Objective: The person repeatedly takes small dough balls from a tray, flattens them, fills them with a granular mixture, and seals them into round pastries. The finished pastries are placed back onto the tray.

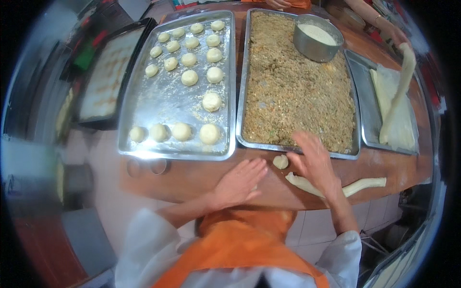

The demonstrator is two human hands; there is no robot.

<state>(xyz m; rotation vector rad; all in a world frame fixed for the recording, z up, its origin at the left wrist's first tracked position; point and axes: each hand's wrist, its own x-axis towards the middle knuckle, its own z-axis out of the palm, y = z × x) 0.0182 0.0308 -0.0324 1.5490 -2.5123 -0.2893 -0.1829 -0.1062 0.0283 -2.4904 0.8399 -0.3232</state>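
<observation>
My left hand (pixel 242 183) lies palm down over the wooden table's near part, with a bit of pale dough partly showing under it. My right hand (pixel 314 160) is raised, fingers apart, at the near edge of a metal tray of crumbly brown filling (pixel 299 93); it is blurred and nothing shows in it. Between the hands sits a small dough piece (pixel 280 162). A long dough rope (pixel 365 184) passes beneath my right wrist. To the left, a metal tray (pixel 162 97) bears several round filled-looking dough balls (pixel 210 134), some in rows at the back, others along its near edge.
A round metal tin of pale flour or crumbs (pixel 317 36) stands on the filling. Two metal rings (pixel 158 166) lie by the left tray. At right, a co-worker's hand (pixel 398 36) holds a dough strip (pixel 401 90) above a tray with plastic-covered dough (pixel 405 126). A dark baking tray (pixel 108 75) stands far left.
</observation>
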